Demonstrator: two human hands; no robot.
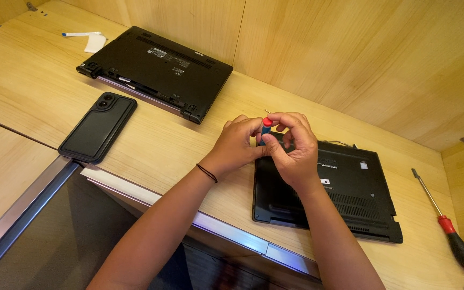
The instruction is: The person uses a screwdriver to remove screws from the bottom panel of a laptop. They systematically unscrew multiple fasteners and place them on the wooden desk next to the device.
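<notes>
View from above a light wooden desk (22, 96), described from left to right. At far left a white ribbon strip (84, 34) lies near the back edge. Beside it a black laptop (157, 70) rests upside down, its hinge edge facing the person. In front of it a smartphone in a black case (99, 128) lies face down, near the metal-edged dark panel (38, 236) at lower left. At centre the left hand (237, 146), with a thin black band at the wrist, and the right hand (292, 147) meet above the near corner of a second black laptop (350, 193), also upside down. Both hands are closed on a small precision screwdriver (266, 129) with a blue handle and a red cap: the left fingers pinch the handle from the left, and the right fingers curl over it from the right and above. The tool's tip is hidden behind the hands. At far right a larger screwdriver with a red and black handle (452, 236) lies on the desk, well apart from the hands.
</notes>
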